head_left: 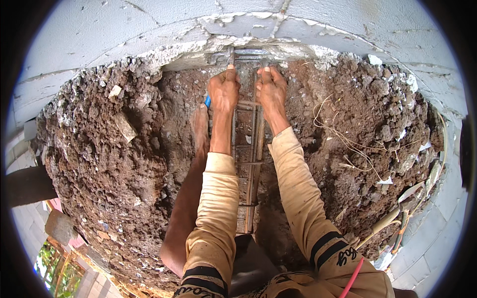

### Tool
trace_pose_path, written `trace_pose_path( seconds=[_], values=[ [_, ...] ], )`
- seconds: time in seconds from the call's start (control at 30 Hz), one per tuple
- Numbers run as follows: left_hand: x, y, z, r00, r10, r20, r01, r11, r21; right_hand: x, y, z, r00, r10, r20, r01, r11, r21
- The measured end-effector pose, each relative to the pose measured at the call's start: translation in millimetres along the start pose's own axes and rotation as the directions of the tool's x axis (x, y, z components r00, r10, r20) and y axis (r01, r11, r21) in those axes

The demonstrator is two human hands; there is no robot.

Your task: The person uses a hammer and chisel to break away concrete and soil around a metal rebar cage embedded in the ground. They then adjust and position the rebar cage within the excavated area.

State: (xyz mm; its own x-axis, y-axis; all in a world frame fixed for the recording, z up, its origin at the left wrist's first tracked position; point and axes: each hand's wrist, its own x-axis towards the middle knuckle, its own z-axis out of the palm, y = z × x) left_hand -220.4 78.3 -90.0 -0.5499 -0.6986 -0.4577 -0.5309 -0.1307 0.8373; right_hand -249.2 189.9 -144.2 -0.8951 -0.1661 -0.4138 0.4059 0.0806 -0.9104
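Note:
A long, narrow rebar cage [256,174], with rusty bars tied by crosswise stirrups, runs from the base of the wall back toward me between my forearms. Wrapped around its left bar near the wall end is my left hand [223,92], thumb pointing away along the bar. My right hand [272,92] grips the opposite bar at about the same height, its fingers curled. The cage's far end reaches a broken hollow under the wall [238,30]. Its near end is partly hidden by my dark clothing.
Heaps of loose brown soil [109,164] rise on both sides of the trench. Thin wire [350,141] lies loosely on the right heap, with a trowel [410,191] and pliers [398,236] by the right wall. My bare foot [199,121] stands left of the cage, beside something blue.

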Motion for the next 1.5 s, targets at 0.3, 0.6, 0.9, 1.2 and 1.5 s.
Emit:
trace_pose_path(
  seconds=[0.3, 0.6, 0.9, 1.2, 1.5],
  values=[
    [-17.4, 6.5, -10.7, 1.0, -0.002, -0.005, 0.002, 0.995, 0.1, 2.8, -34.1, 2.8, 0.999, -0.035, -0.01, 0.035, 0.999, 0.04],
    [15.6, 8.9, -10.3, 0.999, -0.007, -0.041, 0.013, 0.99, 0.142, 13.4, -41.1, 11.3, 0.999, 0.025, 0.031, -0.025, 1.0, 0.008],
    [17.1, 3.8, -4.9, 0.993, 0.114, -0.011, -0.113, 0.988, 0.101, 8.7, -58.7, -1.1, 0.99, 0.068, 0.126, -0.061, 0.996, -0.058],
    [10.8, 3.1, -12.7, 0.99, 0.137, -0.027, -0.131, 0.978, 0.165, 10.1, -69.1, -29.9, 0.907, 0.199, 0.37, -0.191, 0.98, -0.06],
    [15.7, -6.6, -11.0, 0.995, 0.069, 0.071, -0.071, 0.997, 0.03, -8.0, -58.2, -24.7, 0.935, 0.208, 0.287, -0.222, 0.975, 0.018]
  ],
)
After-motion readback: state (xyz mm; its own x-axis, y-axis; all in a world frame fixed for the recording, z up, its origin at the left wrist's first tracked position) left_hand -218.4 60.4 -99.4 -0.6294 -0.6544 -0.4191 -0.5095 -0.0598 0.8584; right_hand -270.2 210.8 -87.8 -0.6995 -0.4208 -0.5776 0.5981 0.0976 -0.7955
